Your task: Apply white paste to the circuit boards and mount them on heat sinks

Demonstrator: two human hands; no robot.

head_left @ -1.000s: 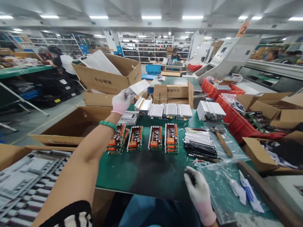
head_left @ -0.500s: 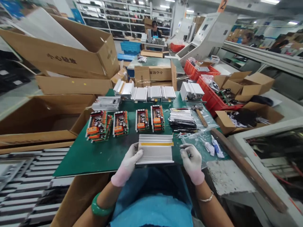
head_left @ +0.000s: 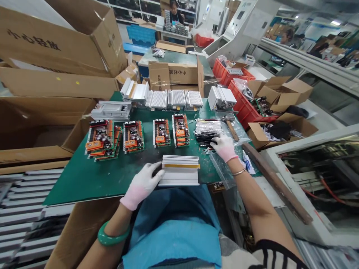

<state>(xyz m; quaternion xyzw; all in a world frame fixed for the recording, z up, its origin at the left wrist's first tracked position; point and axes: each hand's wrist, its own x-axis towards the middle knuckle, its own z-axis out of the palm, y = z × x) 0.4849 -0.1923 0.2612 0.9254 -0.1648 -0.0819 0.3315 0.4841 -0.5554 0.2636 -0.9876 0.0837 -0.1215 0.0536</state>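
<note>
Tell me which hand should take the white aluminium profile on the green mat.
Left, probably. The gloved left hand sits at the edge of the white aluminium profile on the green mat. The gloved right hand is farther off, at the stack of black and white strips.

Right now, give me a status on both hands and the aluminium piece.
Left hand at the aluminium extrusion's edge. Right hand on the strip stack. Extrusion flat on the green mat, circuit boards beyond.
</note>
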